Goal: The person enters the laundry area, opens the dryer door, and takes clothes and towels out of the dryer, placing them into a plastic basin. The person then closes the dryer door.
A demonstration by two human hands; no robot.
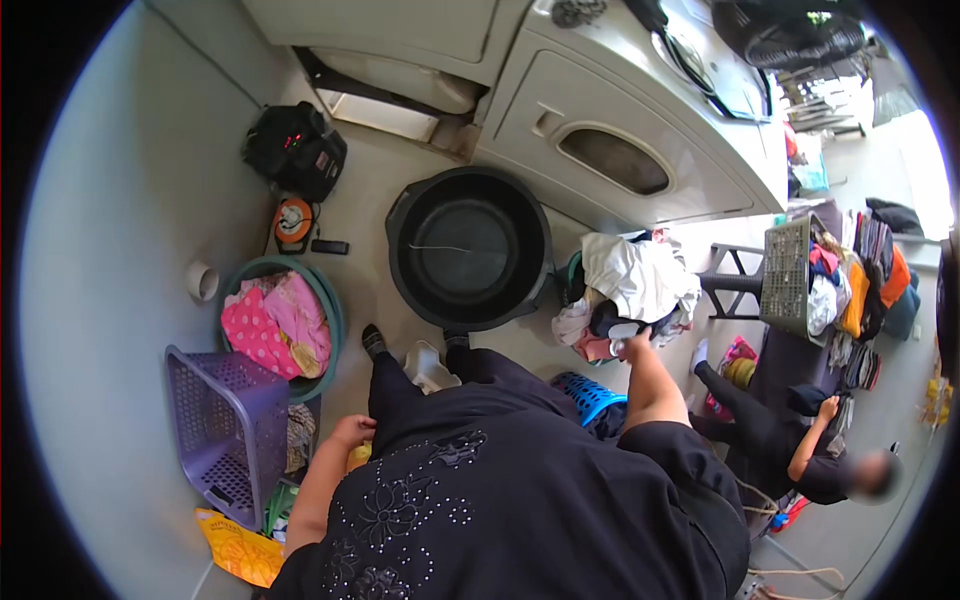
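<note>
My right hand [637,343] reaches into a heaped pile of laundry, its fingers closed on a small pale garment [618,347] at the near side. A white garment [630,272] lies over the top of that heap, with dark and pink clothes beneath. My left hand [355,430] rests low beside my thigh, fingers curled in; what they hold, if anything, is hidden. Just under it shows something yellow [359,456]. In front of my feet stands a large black tub [470,318] with a thin pale string [440,248] in it.
Left are a green basin [333,330] with pink polka-dot cloth, a purple basket [238,430] and a cable reel [293,220]. White machines [600,120] line the far side. A blue basket [590,395] stands by my right leg. Another person [800,450] sits at right near a grey basket [788,275].
</note>
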